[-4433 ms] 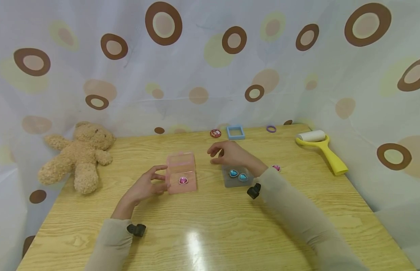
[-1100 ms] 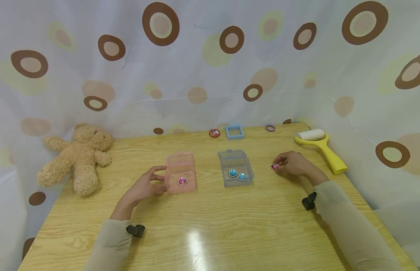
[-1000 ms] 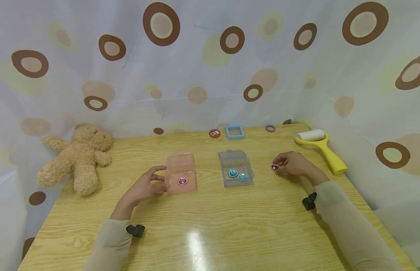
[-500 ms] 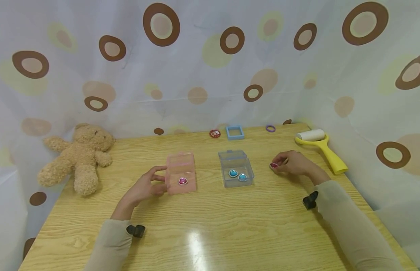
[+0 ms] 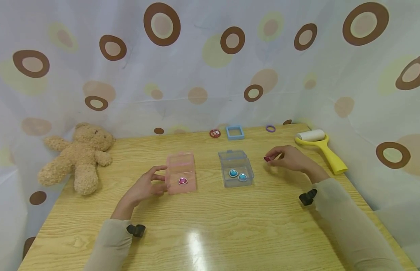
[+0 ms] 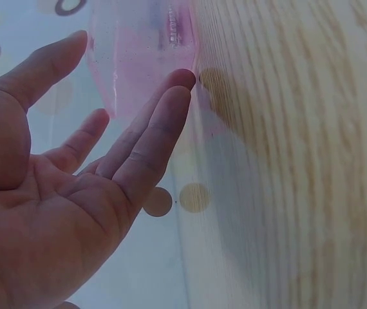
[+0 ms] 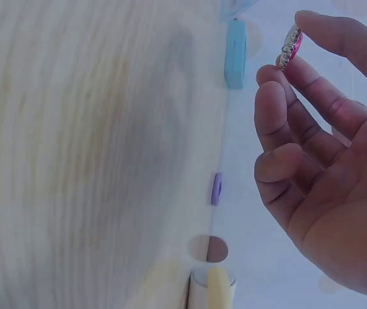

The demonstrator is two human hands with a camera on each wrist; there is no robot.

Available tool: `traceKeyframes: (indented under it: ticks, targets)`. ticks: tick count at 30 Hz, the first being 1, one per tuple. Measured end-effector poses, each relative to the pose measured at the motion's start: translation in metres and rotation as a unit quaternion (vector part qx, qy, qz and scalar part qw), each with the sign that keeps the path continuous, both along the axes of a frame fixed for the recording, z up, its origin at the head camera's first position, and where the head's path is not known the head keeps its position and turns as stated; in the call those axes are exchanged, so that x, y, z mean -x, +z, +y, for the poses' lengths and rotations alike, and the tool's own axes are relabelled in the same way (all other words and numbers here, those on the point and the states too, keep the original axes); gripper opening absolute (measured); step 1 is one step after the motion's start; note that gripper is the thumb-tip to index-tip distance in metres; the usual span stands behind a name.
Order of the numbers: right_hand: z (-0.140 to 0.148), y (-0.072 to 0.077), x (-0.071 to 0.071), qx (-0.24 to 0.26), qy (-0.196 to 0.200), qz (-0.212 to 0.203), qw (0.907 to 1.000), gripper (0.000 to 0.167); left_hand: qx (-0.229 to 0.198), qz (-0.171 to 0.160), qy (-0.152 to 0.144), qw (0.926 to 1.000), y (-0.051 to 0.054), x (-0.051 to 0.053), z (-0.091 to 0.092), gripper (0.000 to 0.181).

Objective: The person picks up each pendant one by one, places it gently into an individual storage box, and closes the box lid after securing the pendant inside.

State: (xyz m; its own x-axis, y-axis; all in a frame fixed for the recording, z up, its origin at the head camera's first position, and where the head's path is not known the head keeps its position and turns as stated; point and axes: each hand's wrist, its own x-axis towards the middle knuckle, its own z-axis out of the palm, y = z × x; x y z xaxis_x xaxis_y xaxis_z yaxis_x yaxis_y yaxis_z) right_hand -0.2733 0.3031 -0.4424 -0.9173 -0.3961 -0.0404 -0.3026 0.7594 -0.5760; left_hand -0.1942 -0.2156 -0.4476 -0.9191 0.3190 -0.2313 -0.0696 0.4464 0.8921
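Between thumb and fingertips my right hand pinches a pink gem with a silvery edge, raised off the table to the right of the blue box. My left hand lies beside the pink box, fingers loosely spread, fingertips at its left side. In the left wrist view the left hand holds nothing. The pink box has its lid up, with a pink heart gem inside. In the translucent blue box, also lid up, sit two blue gems.
A teddy bear lies at the left. Along the back edge are a red round badge, a light blue square frame and a purple ring. A yellow-handled lint roller lies at the right.
My right hand has picked the pink gem off the table and lifted it, moving slightly left. Earlier it was over the blue box. My left hand has stayed by the pink box.
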Motion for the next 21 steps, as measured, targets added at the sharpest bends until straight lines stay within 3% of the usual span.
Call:
traceKeyframes:
  ticks: [13, 21]
  targets:
    - [-0.034, 0.015, 0.005, 0.017, 0.021, -0.006, 0.9996, 0.027, -0.004, 0.004, -0.002, 1.0000, 0.002, 0.000, 0.000, 0.069]
    - [-0.061, 0.019, 0.003, 0.032, 0.053, -0.008, 0.9980, 0.025, -0.006, 0.004, -0.002, 1.0000, 0.000, 0.000, 0.000, 0.070]
